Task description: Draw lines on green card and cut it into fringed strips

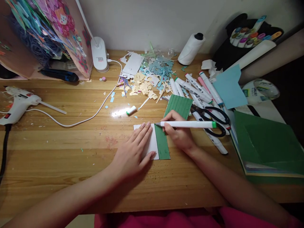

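Head: green card (163, 146) between left hand (135, 148), flat on white paper (152, 143), and right hand (180, 135), tight around marker (194, 124).

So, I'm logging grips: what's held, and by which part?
The right hand holds the marker near its tip; the left hand rests on white paper.
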Motion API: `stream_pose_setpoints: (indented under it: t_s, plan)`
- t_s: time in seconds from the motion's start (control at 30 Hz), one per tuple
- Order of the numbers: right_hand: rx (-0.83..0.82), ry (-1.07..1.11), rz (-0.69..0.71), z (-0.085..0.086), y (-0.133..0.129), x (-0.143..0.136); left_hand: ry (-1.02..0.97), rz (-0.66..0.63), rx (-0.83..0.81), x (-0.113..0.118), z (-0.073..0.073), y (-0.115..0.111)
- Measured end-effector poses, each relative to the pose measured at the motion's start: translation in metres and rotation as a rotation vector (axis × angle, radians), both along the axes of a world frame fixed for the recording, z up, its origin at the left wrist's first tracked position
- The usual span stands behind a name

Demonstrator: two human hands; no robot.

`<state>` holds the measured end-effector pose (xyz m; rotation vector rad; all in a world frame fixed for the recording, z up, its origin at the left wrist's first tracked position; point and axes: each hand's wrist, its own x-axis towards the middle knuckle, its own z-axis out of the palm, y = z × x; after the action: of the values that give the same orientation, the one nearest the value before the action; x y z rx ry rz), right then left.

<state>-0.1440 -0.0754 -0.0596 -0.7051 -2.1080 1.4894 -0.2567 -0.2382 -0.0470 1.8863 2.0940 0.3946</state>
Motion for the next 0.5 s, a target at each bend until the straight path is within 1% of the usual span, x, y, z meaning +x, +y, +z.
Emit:
stream_pose_setpoints:
  t_s: [0.33, 0.5]
  plan:
    - [0.006, -0.008, 0.019, 0.0028, 0.0003, 0.0012, 0.006, -0.004, -0.015, -0.0001, 0.0009, 0.0008]
    - [0.013, -0.018, 0.059, 0.005, 0.0, 0.002, -0.012, 0.001, -0.003, 0.0003, 0.0009, 0.0]
